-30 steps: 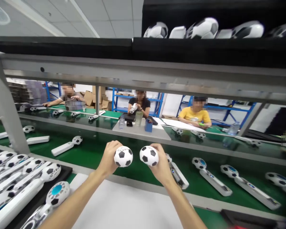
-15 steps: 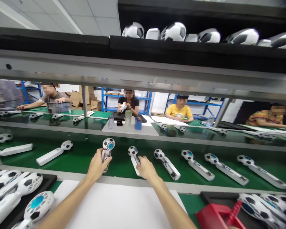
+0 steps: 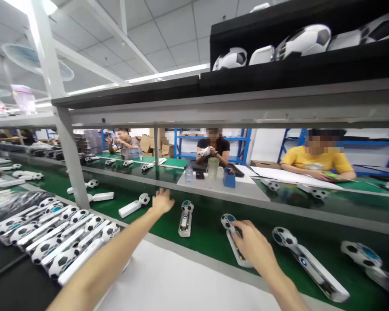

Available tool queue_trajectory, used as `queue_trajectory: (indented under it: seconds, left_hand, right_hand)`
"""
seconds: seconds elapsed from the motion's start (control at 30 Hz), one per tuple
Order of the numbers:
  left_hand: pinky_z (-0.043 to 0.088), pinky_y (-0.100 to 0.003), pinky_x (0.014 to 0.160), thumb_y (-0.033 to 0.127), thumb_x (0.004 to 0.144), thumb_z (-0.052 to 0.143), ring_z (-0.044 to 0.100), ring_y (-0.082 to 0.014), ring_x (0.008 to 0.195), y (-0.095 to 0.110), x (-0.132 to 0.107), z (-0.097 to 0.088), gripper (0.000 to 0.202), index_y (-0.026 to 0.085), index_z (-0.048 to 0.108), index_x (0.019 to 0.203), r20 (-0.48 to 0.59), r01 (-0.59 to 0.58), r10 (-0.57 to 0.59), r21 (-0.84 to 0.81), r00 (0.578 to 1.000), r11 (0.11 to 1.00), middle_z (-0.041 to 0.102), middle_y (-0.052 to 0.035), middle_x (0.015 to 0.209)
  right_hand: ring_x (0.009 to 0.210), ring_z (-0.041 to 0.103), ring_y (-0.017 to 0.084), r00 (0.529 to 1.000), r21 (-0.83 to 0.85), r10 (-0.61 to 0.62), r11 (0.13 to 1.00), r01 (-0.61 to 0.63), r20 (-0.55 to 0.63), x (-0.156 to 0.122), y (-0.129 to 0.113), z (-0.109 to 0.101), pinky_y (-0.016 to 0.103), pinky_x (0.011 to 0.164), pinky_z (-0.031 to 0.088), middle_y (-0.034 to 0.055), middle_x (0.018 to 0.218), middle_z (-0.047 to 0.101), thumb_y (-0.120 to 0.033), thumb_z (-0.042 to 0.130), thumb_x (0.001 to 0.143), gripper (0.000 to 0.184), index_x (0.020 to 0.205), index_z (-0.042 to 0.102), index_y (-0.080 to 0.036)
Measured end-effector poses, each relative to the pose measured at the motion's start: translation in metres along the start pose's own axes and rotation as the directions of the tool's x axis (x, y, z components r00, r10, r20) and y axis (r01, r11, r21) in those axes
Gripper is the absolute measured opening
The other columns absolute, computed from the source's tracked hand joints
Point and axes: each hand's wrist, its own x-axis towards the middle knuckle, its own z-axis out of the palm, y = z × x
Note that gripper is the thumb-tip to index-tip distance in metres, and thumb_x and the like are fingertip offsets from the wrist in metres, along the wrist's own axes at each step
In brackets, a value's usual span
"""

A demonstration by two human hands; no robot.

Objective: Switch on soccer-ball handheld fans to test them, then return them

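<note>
My left hand [image 3: 162, 201] is over the green conveyor belt, fingers spread and holding nothing. To its left lies a white handheld fan [image 3: 132, 208] with a football-patterned head, its closed side up. On its right, another football-patterned fan [image 3: 185, 219] lies with its handle uncovered, showing the parts inside. My right hand [image 3: 254, 242] has its fingers closed on a third fan [image 3: 234, 246] near the neck; its handle also looks uncovered, and my fingers hide part of it. Farther right lies an uncovered fan [image 3: 311, 263], with one more [image 3: 365, 259] at the edge of view.
White paper [image 3: 168, 280] covers the bench in front of me. At left, a black tray [image 3: 16, 283] carries several fans in rows. A metal post [image 3: 68, 151] and an overhead shelf [image 3: 181, 106] frame the belt. Several co-workers sit across, one in a yellow shirt [image 3: 314, 160].
My left hand has let go of a fan, which now lies on the belt, and has moved left of it. My right hand stays at its fan. The view has swung left.
</note>
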Motion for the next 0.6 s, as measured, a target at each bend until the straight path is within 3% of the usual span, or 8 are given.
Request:
queue_trajectory:
  seconds: [0.07,0.17,0.27,0.37,0.47,0.53,0.6]
  left_hand:
    - [0.048,-0.052,0.098,0.035,0.092,0.062,0.055,-0.0283,0.119,-0.027,0.003,-0.020,0.041,0.018,0.056,0.128,0.022,0.110,-0.110,0.006,0.994,0.994,0.054,-0.0114,0.136]
    - [0.050,-0.050,0.095,0.034,0.092,0.062,0.058,-0.0268,0.115,-0.068,-0.010,-0.042,0.038,0.018,0.057,0.127,0.082,0.265,-0.261,-0.041,0.962,0.963,0.057,-0.0109,0.132]
    - [0.053,-0.047,0.092,0.033,0.092,0.062,0.061,-0.0255,0.111,-0.084,-0.021,-0.053,0.036,0.017,0.058,0.124,0.179,0.331,-0.302,-0.161,0.936,0.930,0.059,-0.0101,0.128]
    - [0.055,-0.043,0.086,0.036,0.093,0.061,0.063,-0.0239,0.103,-0.066,-0.022,-0.054,0.035,0.016,0.059,0.121,0.315,0.339,-0.234,-0.337,0.920,0.879,0.062,-0.0088,0.120]
    - [0.057,-0.039,0.079,0.043,0.095,0.056,0.065,-0.0197,0.092,-0.026,-0.028,-0.053,0.038,0.015,0.059,0.119,0.437,0.310,-0.052,-0.544,0.898,0.780,0.065,-0.0087,0.112]
    - [0.056,-0.036,0.075,0.053,0.097,0.046,0.066,-0.0179,0.087,0.005,-0.045,-0.055,0.046,0.015,0.058,0.120,0.474,0.272,0.117,-0.672,0.873,0.689,0.066,-0.0089,0.109]
    - [0.056,-0.034,0.072,0.061,0.098,0.032,0.067,-0.0180,0.087,0.035,-0.070,-0.058,0.055,0.018,0.057,0.123,0.473,0.230,0.280,-0.763,0.835,0.604,0.066,-0.0086,0.109]
  right_hand:
    - [0.103,0.063,0.023,0.997,0.113,-0.019,0.993,0.028,-0.081,0.001,-0.002,-0.012,0.035,0.081,0.048,0.0039,0.128,0.059,-0.023,0.047,0.095,0.028,0.117,0.064,-0.025]
    - [0.094,0.066,0.023,0.988,0.276,-0.007,0.960,0.050,-0.152,0.001,-0.004,-0.027,0.034,0.077,0.048,0.0023,0.114,0.068,-0.030,0.047,0.090,0.026,0.106,0.068,-0.027]
    - [0.090,0.067,0.025,0.988,0.420,0.001,0.905,0.065,-0.154,-0.001,-0.006,-0.031,0.035,0.078,0.047,0.0036,0.101,0.072,-0.036,0.049,0.085,0.028,0.101,0.069,-0.026]
    - [0.091,0.066,0.027,0.994,0.546,-0.035,0.833,0.088,-0.107,-0.003,-0.012,-0.028,0.036,0.080,0.047,0.0049,0.099,0.072,-0.041,0.052,0.081,0.029,0.097,0.071,-0.025]
    - [0.086,0.065,0.028,0.996,0.669,-0.071,0.737,0.089,-0.054,-0.011,-0.026,-0.019,0.037,0.079,0.048,0.0080,0.092,0.072,-0.048,0.059,0.078,0.032,0.090,0.072,-0.021]
    - [0.081,0.066,0.028,0.996,0.755,-0.089,0.651,0.073,-0.020,-0.020,-0.045,-0.010,0.039,0.075,0.050,0.0097,0.090,0.071,-0.056,0.059,0.080,0.047,0.107,0.068,-0.019]
    - [0.082,0.068,0.028,0.992,0.878,-0.125,0.478,0.032,0.032,-0.032,-0.068,0.000,0.041,0.072,0.054,0.0122,0.099,0.071,-0.071,0.051,0.083,0.074,0.136,0.050,-0.020]
